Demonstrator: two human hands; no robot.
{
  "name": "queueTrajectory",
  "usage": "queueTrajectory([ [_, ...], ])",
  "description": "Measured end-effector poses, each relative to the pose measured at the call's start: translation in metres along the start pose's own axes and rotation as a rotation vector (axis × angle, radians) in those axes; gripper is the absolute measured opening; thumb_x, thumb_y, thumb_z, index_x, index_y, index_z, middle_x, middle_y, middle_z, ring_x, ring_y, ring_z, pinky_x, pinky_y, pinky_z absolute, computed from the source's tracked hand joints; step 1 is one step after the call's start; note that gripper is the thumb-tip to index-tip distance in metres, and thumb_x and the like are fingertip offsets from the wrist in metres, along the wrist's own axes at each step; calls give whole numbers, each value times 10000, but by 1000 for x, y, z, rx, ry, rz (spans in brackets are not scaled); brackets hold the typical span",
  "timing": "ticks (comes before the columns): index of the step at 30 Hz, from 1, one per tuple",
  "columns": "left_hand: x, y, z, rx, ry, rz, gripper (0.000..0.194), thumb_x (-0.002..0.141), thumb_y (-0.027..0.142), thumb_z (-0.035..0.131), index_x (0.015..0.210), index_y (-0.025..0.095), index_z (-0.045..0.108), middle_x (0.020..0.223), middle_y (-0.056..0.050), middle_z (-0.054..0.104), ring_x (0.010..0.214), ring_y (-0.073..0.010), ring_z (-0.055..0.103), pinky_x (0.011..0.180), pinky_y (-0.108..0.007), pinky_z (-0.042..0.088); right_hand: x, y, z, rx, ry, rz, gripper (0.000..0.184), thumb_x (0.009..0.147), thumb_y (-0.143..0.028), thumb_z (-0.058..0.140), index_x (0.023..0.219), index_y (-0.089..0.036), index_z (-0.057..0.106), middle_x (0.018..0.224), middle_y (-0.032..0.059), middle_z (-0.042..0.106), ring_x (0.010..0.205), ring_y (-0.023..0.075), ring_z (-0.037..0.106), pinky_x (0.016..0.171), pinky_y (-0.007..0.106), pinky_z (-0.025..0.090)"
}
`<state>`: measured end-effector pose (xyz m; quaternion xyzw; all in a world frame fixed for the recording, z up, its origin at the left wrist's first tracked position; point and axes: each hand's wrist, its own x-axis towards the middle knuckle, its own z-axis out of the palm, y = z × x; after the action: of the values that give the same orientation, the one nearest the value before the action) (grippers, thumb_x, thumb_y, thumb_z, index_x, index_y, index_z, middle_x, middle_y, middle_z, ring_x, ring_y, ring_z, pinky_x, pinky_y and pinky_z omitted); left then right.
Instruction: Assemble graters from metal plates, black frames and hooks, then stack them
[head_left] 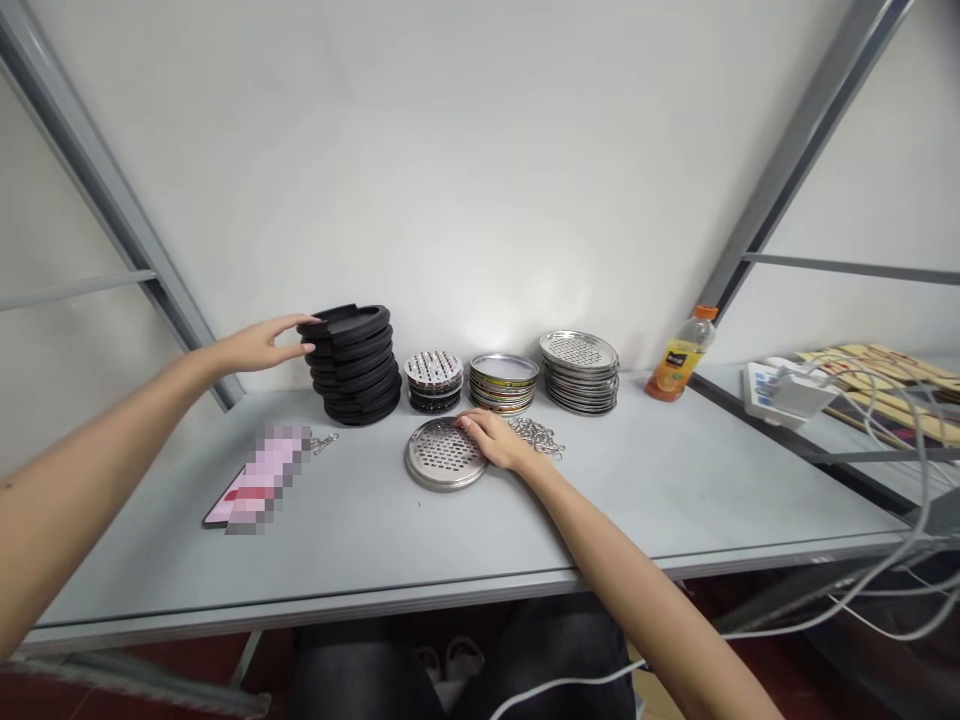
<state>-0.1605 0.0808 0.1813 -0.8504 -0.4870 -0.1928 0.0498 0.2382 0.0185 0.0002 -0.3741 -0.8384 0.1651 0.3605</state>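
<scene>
Evidently, the black dishes (360, 352), stacked toward the table's (645, 500) far edge and left of its middle, should handle as light and slightly pliable, probably rubber or plastic; the raised rim looks the best place to take hold. Your left hand (262, 345) meets the top one's left rim with thumb and fingers spread; you cannot tell whether they pinch it. Your right hand (493, 438) rests on the perforated metal disc (442, 455) around mid-table, fingers over its right side, but how firmly they grip is unclear. That disc seems thin, stiff and slippery, with holes that may be sharp, so favour its smooth rim. Small metal links (538, 437) crowd your right hand, short metal stacks (433, 382) line the far edge, a phone (259, 480) lies toward the left edge, and a bottle (679, 360) stands near the far right corner.
</scene>
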Motion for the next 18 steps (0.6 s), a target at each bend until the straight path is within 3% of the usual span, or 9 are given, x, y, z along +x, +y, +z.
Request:
queueTrajectory([
  [5,16,-13,-12,26,-2,26,919,660,874,393,1086,100,645,1025,-64,715,872,-187,639,830,-442,531,0,0,0,-7,1,2,478,995,-431,279,1003,-151,666,1070,97,668,1004,201,601,925,328,433],
  [8,22,-13,-18,69,7,104,953,629,904,342,1037,106,664,1058,-68,710,917,-197,641,847,-481,518,0,-1,0,-9,3,-5,478,996,-429,277,996,-150,665,1062,96,668,997,199,600,922,329,433],
  [10,24,-15,-20,124,22,160,946,650,898,322,1025,101,666,1087,-72,705,937,-195,644,846,-485,517,0,-2,0,-10,6,-9,475,996,-428,280,988,-151,666,1059,95,668,994,198,599,920,328,435],
  [13,22,-20,-19,167,14,219,895,729,850,318,1045,85,657,1017,-55,731,832,-149,664,774,-406,550,0,-2,0,-15,3,-20,457,996,-413,291,982,-151,665,1060,99,667,992,198,597,919,327,436],
  [18,10,-34,-13,186,45,204,803,793,806,314,1099,140,643,1022,-8,736,819,-135,680,726,-341,559,0,-3,0,-33,-5,-35,375,979,-374,370,1004,-138,660,1075,114,662,994,202,594,921,335,438],
])
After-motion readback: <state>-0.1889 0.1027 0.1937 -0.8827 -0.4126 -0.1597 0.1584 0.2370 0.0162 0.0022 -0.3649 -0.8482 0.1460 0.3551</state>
